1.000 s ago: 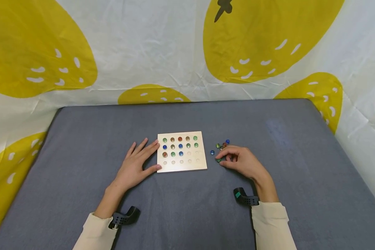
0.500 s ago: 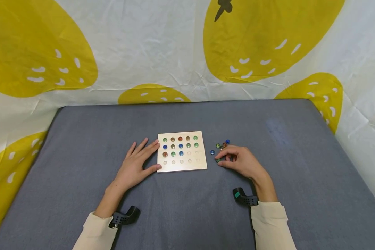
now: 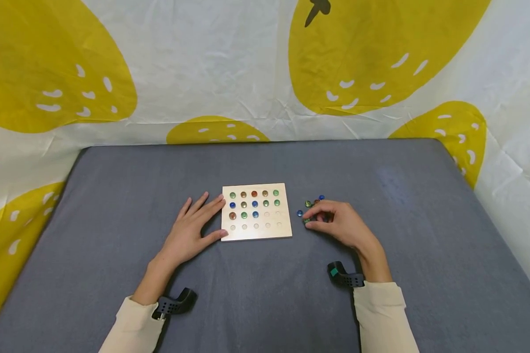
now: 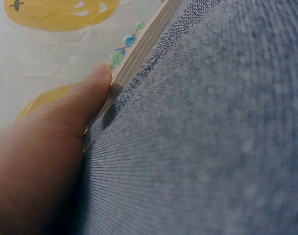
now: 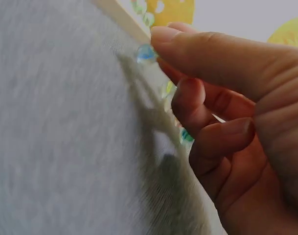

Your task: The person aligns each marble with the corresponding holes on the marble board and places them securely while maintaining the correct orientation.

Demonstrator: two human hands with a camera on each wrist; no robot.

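Note:
A pale wooden board [image 3: 271,236] with rows of round hollows lies on the grey cloth. Green, blue, brown and red glass marbles fill its two far rows and part of the third. My left hand [image 3: 189,238] is spread flat, with fingertips and thumb on the board's left edge; in the left wrist view the thumb [image 4: 92,90] touches that edge. Right of the board, my right hand [image 3: 342,223] pinches a green marble [image 3: 306,220] between thumb and index finger. In the right wrist view the thumb [image 5: 207,51] hides it, and the other fingers are curled.
Beyond the right hand lie several loose marbles, among them a green one [image 3: 307,203] and a dark blue one [image 3: 321,197]. A lone blue marble [image 3: 299,213] sits near the board's right edge. A patterned curtain [image 3: 212,63] hangs behind the cloth-covered table [image 3: 256,304].
My right hand has shifted slightly away from me and left with the green marble between its fingertips. The left hand keeps its place on the board. The head view has tilted a little.

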